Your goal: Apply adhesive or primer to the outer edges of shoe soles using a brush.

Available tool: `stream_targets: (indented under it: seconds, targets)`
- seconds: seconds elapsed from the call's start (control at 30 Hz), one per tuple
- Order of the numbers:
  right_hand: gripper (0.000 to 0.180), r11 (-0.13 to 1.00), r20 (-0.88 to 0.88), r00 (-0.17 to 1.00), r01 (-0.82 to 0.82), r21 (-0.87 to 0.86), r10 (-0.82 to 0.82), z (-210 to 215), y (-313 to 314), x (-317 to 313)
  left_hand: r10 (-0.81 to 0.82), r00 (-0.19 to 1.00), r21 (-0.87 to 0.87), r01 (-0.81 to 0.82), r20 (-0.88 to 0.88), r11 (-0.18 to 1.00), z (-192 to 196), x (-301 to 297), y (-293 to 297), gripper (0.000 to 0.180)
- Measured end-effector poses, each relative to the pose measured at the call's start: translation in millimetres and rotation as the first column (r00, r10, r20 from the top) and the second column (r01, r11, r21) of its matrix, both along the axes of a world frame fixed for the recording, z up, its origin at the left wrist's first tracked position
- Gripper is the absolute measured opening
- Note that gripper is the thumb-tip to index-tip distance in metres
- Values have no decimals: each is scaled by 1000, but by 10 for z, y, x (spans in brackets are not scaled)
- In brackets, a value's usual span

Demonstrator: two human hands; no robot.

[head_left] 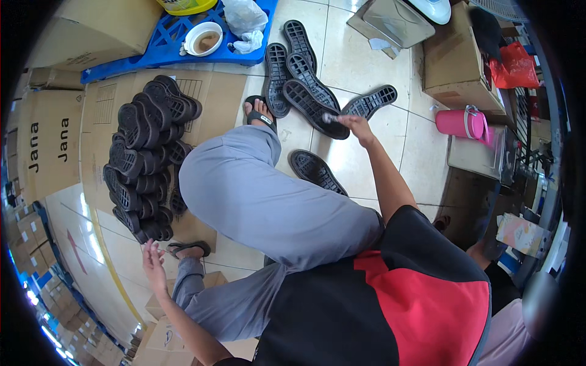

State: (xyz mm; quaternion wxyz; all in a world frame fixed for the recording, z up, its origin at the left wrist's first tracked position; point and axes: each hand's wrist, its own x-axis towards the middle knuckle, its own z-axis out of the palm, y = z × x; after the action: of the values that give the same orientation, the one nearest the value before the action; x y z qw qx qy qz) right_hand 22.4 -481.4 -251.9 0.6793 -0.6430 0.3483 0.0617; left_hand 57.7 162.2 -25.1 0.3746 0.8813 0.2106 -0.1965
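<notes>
My right hand (357,126) is closed, its fingertips pinching a small shiny whitish thing (329,118) too small to name. It is over the near end of a black shoe sole (305,100) on the tiled floor. Several more soles lie around it, one of them (372,100) to the right and another (314,171) beside my knee. My left hand (154,261) is in the air with its fingers apart and nothing in them. Just beyond it stands a stack of dark soles (146,122), piled in rows on flattened cardboard (220,91).
A blue plastic pallet (244,58) at the far left bears a white cup (203,39) and a plastic bag (245,18). Cardboard boxes (52,140) stand left. On the right are an open carton (452,67) and a pink cylindrical container (455,124). Another person's clothing (503,338) shows lower right.
</notes>
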Motion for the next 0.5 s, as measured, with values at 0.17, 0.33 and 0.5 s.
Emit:
stream_targets:
  seconds: [0.17, 0.33, 0.5]
  targets:
    - [17, 964, -393, 916, 175, 201, -85, -306, 114, -244, 96, 993, -176, -106, -67, 979, -177, -275, -48, 46]
    - [21, 977, -385, 912, 192, 91, -143, -313, 240, -65, 157, 985, -295, -170, -68, 940, -96, -206, -225, 48]
    - [16, 966, -20, 1000, 10, -258, -16, -400, 68, 51, 153, 987, -404, -126, 37, 906, 22, -28, -516, 47]
